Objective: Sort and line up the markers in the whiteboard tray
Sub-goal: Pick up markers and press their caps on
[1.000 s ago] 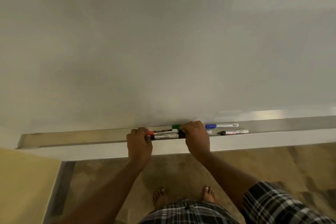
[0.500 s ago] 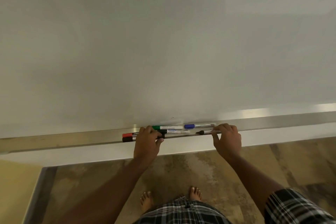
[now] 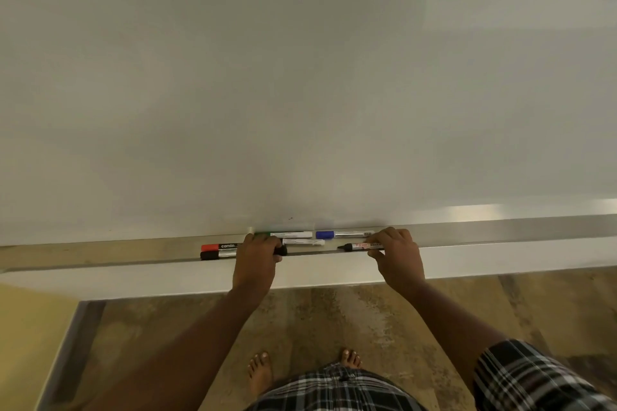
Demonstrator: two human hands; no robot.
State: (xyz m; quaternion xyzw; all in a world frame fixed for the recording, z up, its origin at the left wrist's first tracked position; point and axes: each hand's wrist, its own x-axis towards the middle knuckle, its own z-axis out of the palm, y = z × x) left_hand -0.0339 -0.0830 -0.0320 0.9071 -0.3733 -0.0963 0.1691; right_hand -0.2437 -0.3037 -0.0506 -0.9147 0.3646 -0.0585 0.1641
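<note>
The metal whiteboard tray [image 3: 500, 230] runs across the view. On its left part lie a red-capped marker [image 3: 218, 246] and a black-capped marker [image 3: 217, 255], side by side. My left hand [image 3: 257, 260] covers their right ends and grips them; a black end shows past its fingers. Behind it lie a green marker [image 3: 287, 234] and a white-barrelled marker [image 3: 303, 241]. A blue-capped marker [image 3: 344, 234] rests further right at the back. My right hand [image 3: 397, 253] pinches the right end of a slim black-tipped marker [image 3: 359, 246] at the tray's front.
The blank whiteboard [image 3: 300, 77] fills the upper view. Below the tray are a stone-patterned floor [image 3: 334, 317], my bare feet and checked shorts. A yellow surface [image 3: 23, 327] sits at the lower left. The tray's right stretch carries no markers.
My right hand left the bundle and moved right onto the slim black-tipped marker. My left hand slid the red and black markers leftward, exposing the green and white ones.
</note>
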